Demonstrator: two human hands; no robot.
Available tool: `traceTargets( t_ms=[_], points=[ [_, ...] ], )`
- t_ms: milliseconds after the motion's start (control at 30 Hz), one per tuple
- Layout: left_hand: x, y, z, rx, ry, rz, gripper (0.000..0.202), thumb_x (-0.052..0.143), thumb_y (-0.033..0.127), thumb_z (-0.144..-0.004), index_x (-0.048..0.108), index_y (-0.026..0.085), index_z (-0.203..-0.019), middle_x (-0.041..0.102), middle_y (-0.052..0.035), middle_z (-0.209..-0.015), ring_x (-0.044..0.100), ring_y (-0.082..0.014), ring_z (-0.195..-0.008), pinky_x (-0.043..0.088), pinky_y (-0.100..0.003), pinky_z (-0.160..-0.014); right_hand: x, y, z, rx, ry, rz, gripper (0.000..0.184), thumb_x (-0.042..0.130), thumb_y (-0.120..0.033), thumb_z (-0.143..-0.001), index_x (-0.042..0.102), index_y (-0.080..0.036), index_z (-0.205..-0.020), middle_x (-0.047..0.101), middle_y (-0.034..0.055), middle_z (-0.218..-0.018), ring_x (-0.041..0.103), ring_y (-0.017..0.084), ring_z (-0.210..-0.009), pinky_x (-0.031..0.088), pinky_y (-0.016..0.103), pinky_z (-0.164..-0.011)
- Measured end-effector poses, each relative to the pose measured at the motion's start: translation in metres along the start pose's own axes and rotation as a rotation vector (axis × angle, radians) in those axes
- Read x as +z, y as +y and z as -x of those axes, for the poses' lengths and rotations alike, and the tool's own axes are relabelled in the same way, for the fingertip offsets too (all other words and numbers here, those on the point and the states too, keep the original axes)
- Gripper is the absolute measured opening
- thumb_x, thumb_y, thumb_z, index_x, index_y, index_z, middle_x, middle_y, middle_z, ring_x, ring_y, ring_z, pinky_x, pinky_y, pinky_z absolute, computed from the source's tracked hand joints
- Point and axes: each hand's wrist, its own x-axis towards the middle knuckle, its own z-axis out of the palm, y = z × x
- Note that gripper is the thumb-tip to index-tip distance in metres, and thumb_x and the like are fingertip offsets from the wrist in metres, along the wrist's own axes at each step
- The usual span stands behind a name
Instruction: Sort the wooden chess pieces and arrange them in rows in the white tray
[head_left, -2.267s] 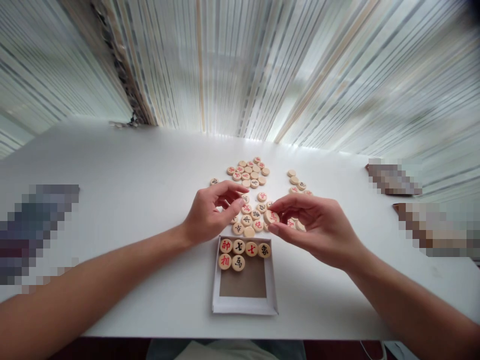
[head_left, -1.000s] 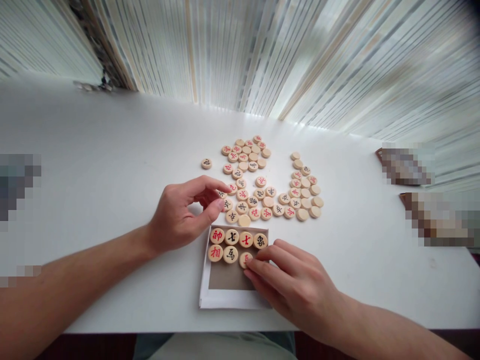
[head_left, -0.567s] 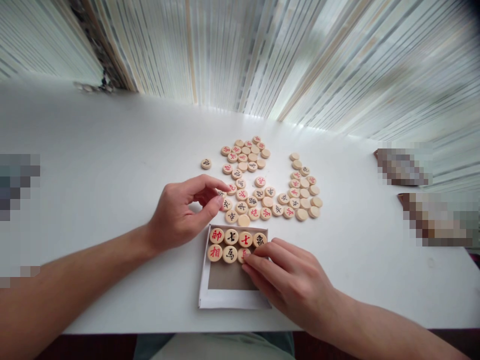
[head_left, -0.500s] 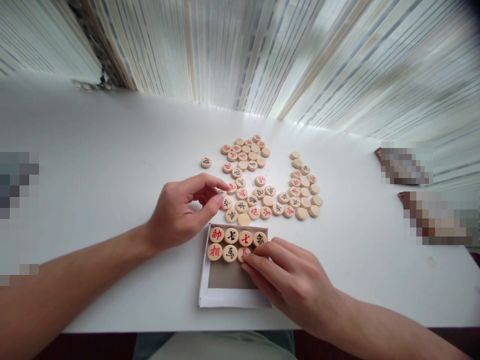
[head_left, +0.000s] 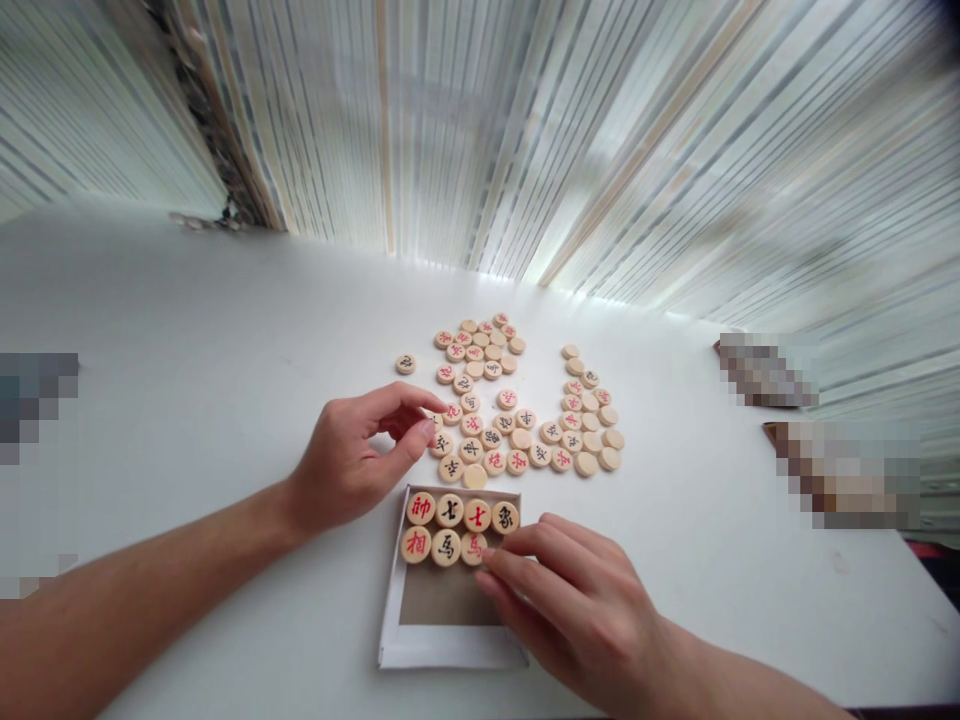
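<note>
A shallow white box (head_left: 448,659) with a brown floor lies on the white table (head_left: 225,340) in front of me. Several round wooden chess pieces fill its far end in two rows. My right hand (head_left: 570,600) rests over the box's right side, fingers laid flat and open. Its fingertips touch the red-marked piece (head_left: 473,547) at the end of the near row. My left hand (head_left: 349,460) hovers left of the box, fingers curled and thumb close to forefinger, with nothing visible in them. It is next to the loose pieces (head_left: 517,420) spread beyond the box.
A single piece (head_left: 406,364) lies apart, left of the heap. Two blurred-out shapes (head_left: 766,369) (head_left: 847,475) sit at the table's right side and another (head_left: 30,400) at the left. A striped curtain (head_left: 525,130) hangs behind the table.
My right hand carried a red-marked piece from the heap down into the box and set it third in the near row. My left hand barely moved. The view tilted slightly.
</note>
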Motion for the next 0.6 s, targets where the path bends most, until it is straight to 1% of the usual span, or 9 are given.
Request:
traceTargets(
  t_ms=[100, 200, 267, 333, 400, 467, 500, 533, 600],
  points=[
    [-0.001, -0.004, -0.01, -0.039, 0.076, 0.078, 0.014, 0.068, 0.017, -0.092, 0.075, 0.016, -0.104, 0.075, -0.0009, -0.075, 0.07, -0.012, -0.062, 0.058, -0.02, -0.057, -0.003, 0.004, -0.001, 0.004, 0.053, -0.069, 0.015, 0.067, -0.005, -0.095, 0.072, -0.014, -0.105, 0.073, 0.0088, -0.084, 0.061, 0.018, -0.067, 0.049, 0.031, -0.058],
    [-0.003, -0.006, -0.023, -0.098, 0.153, 0.155, 0.014, 0.069, 0.021, -0.093, 0.075, 0.015, -0.104, 0.075, -0.0028, -0.076, 0.068, -0.0128, -0.062, 0.056, -0.022, -0.056, -0.006, 0.01, -0.004, 0.03, 0.136, -0.124, 0.015, 0.066, -0.005, -0.094, 0.073, -0.014, -0.104, 0.071, 0.0088, -0.083, 0.063, 0.017, -0.069, 0.052, 0.029, -0.06],
    [-0.005, -0.006, -0.032, -0.126, 0.184, 0.185, 0.015, 0.07, 0.022, -0.092, 0.075, 0.015, -0.104, 0.075, -0.0033, -0.076, 0.066, -0.0125, -0.061, 0.056, -0.023, -0.055, -0.008, 0.016, -0.007, 0.047, 0.192, -0.141, 0.015, 0.065, -0.004, -0.094, 0.074, -0.013, -0.103, 0.071, 0.0085, -0.082, 0.064, 0.017, -0.069, 0.052, 0.028, -0.061],
    [-0.005, -0.004, -0.043, -0.134, 0.208, 0.2, 0.016, 0.07, 0.022, -0.091, 0.075, 0.015, -0.104, 0.075, -0.0036, -0.076, 0.065, -0.0124, -0.06, 0.055, -0.023, -0.055, -0.01, 0.022, -0.008, 0.067, 0.237, -0.147, 0.015, 0.065, -0.004, -0.094, 0.074, -0.014, -0.101, 0.07, 0.0077, -0.082, 0.065, 0.016, -0.07, 0.053, 0.027, -0.061],
    [-0.004, -0.003, -0.059, -0.126, 0.26, 0.215, 0.017, 0.069, 0.022, -0.09, 0.074, 0.015, -0.104, 0.074, -0.0039, -0.076, 0.065, -0.0124, -0.058, 0.053, -0.023, -0.053, -0.01, 0.028, -0.009, 0.102, 0.278, -0.15, 0.015, 0.065, -0.005, -0.095, 0.074, -0.016, -0.099, 0.071, 0.0066, -0.082, 0.066, 0.015, -0.071, 0.053, 0.026, -0.061],
    [-0.002, -0.002, -0.079, -0.118, 0.366, 0.257, 0.016, 0.069, 0.021, -0.086, 0.073, 0.015, -0.101, 0.074, -0.0037, -0.076, 0.063, -0.0122, -0.056, 0.051, -0.024, -0.051, -0.008, 0.035, -0.01, 0.137, 0.315, -0.147, 0.014, 0.064, -0.008, -0.097, 0.074, -0.017, -0.098, 0.072, 0.0059, -0.083, 0.064, 0.015, -0.07, 0.051, 0.026, -0.06],
    [-0.001, -0.002, -0.091, -0.106, 0.437, 0.297, 0.017, 0.068, 0.021, -0.084, 0.072, 0.015, -0.099, 0.073, -0.0032, -0.076, 0.062, -0.0122, -0.055, 0.05, -0.024, -0.05, -0.008, 0.039, -0.011, 0.153, 0.33, -0.143, 0.013, 0.064, -0.011, -0.098, 0.075, -0.018, -0.098, 0.072, 0.0057, -0.084, 0.063, 0.015, -0.069, 0.05, 0.027, -0.059],
    [0.0, -0.002, -0.103, -0.123, 0.503, 0.346, 0.018, 0.068, 0.021, -0.081, 0.071, 0.016, -0.098, 0.072, -0.0025, -0.075, 0.061, -0.0119, -0.055, 0.048, -0.023, -0.049, -0.008, 0.043, -0.012, 0.171, 0.342, -0.137, 0.013, 0.064, -0.013, -0.099, 0.075, -0.018, -0.1, 0.072, 0.0057, -0.084, 0.062, 0.015, -0.069, 0.05, 0.027, -0.06],
    [-0.001, -0.004, -0.129, -0.24, 0.676, 0.477, 0.019, 0.066, 0.022, -0.077, 0.068, 0.018, -0.095, 0.069, -0.0017, -0.076, 0.059, -0.0109, -0.056, 0.045, -0.022, -0.049, -0.011, 0.053, -0.018, 0.221, 0.363, -0.124, 0.013, 0.063, -0.02, -0.1, 0.076, -0.018, -0.102, 0.073, 0.0058, -0.086, 0.062, 0.016, -0.071, 0.051, 0.03, -0.063]
  ],
)
